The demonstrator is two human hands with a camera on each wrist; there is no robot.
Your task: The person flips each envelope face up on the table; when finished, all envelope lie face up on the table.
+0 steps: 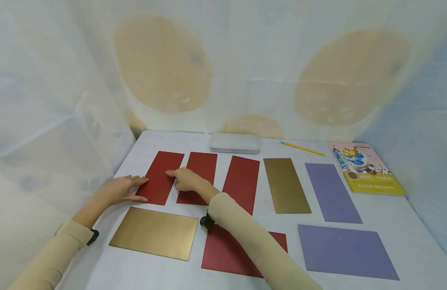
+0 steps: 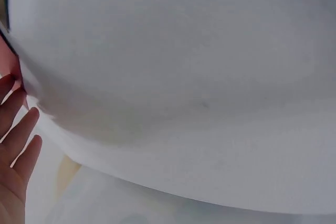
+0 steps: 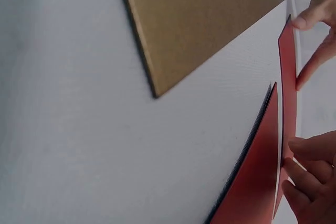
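Note:
At the far left of the table lies a dark red rectangular panel (image 1: 159, 179). My left hand (image 1: 120, 190) touches its left edge with extended fingers, thumb spread nearer me. From the other side my right hand (image 1: 188, 180) reaches over a second red panel (image 1: 203, 167), its forefinger stretched onto the first panel near the right edge, the other fingers bent. In the right wrist view, both the left hand (image 3: 321, 22) and the right hand (image 3: 314, 174) are at the panel's edges. Only the left hand's fingers (image 2: 21, 135) and a red corner show in the left wrist view.
Nearest the left forearm lies a gold panel (image 1: 154, 233). More red panels (image 1: 241, 183), another gold panel (image 1: 286, 185) and two purple panels (image 1: 334, 193) continue rightward. A grey case (image 1: 235, 143), yellow pencil (image 1: 303, 148) and book (image 1: 366, 167) sit along the back.

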